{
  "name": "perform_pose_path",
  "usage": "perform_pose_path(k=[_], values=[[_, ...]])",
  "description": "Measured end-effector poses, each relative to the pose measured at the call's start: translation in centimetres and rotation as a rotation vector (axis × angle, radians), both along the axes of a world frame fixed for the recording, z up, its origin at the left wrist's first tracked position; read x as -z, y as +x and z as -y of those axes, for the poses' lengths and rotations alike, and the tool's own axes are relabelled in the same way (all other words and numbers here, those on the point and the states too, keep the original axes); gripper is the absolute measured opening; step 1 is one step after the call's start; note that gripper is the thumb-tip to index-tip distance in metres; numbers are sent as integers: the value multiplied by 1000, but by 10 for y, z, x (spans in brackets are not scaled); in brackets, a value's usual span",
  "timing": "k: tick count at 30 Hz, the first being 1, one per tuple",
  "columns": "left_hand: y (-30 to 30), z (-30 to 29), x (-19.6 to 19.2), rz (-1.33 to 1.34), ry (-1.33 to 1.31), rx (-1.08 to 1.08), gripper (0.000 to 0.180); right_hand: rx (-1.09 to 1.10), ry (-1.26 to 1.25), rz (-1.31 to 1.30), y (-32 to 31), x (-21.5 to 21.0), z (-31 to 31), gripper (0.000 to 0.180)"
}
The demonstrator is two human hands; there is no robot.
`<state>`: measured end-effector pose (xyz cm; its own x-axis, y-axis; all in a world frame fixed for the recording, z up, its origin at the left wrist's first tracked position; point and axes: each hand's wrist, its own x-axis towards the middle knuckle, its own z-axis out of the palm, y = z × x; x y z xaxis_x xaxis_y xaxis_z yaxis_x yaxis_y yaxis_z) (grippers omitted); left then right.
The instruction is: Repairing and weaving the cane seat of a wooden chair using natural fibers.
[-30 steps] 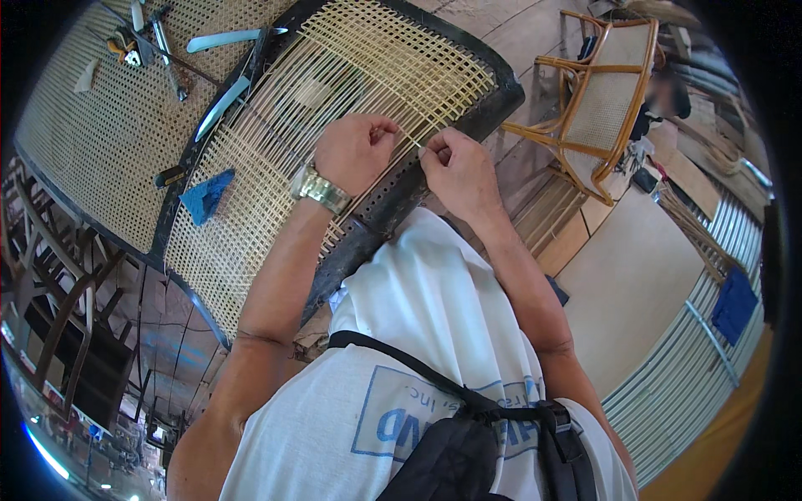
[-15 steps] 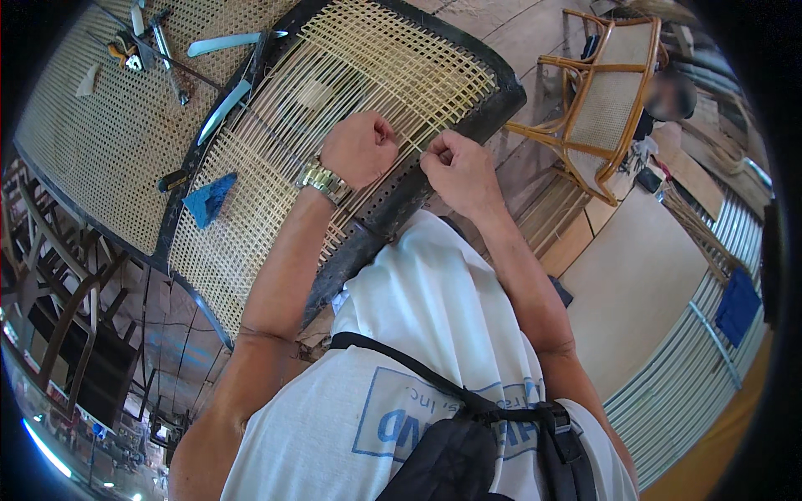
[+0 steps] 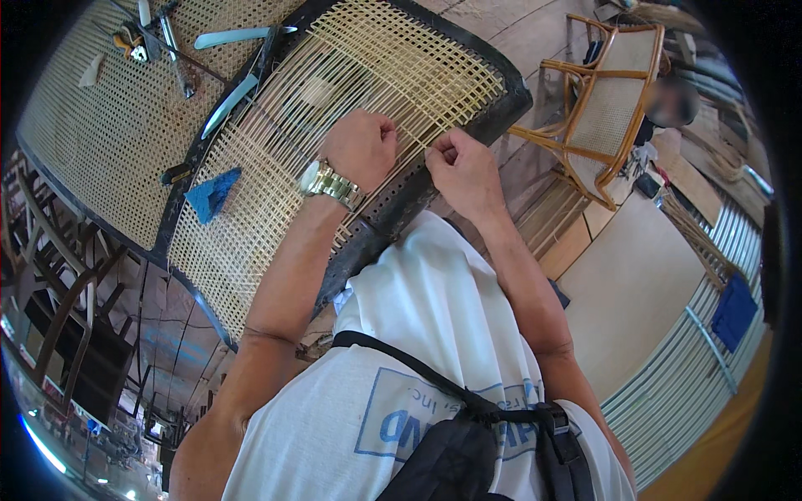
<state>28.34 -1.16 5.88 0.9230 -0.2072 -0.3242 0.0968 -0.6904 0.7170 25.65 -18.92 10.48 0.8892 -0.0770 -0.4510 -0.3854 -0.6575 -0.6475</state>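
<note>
A woven cane panel (image 3: 401,63) in a dark frame (image 3: 511,102) lies in front of me. Its upper and lower parts are closely woven, while the middle has mostly parallel strands with gaps. My left hand (image 3: 359,150), a metal watch (image 3: 330,185) on its wrist, is closed low over those strands. Its curled fingers hide whatever they grip. By the near rail of the frame, my right hand (image 3: 464,174) pinches a thin cane strand (image 3: 420,142) between thumb and forefinger. A small gap separates the two hands.
On the adjoining cane panel (image 3: 75,159) lie hand tools (image 3: 174,54). Two pale blue blade-like pieces (image 3: 230,104) and a blue cloth (image 3: 213,194) rest near the dividing rail. A rattan chair (image 3: 606,108) stands at the right, with another person (image 3: 671,104) behind it.
My left wrist has turned slightly, so more of the watch face shows. The right hand keeps its pinch and has barely moved. The whole view has shifted a little.
</note>
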Motion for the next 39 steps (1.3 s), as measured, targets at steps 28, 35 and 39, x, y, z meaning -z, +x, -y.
perform_pose_path(k=[28, 35, 39], values=[[7, -11, 7, -12, -63, -17, 23, -81, -76, 125, -6, 1, 5, 12], [32, -26, 21, -314, -203, 71, 28, -39, -44, 68, -5, -2, 3, 14], [34, -36, 44, -403, -458, 32, 27, -51, -54, 98, -5, 2, 4, 15]])
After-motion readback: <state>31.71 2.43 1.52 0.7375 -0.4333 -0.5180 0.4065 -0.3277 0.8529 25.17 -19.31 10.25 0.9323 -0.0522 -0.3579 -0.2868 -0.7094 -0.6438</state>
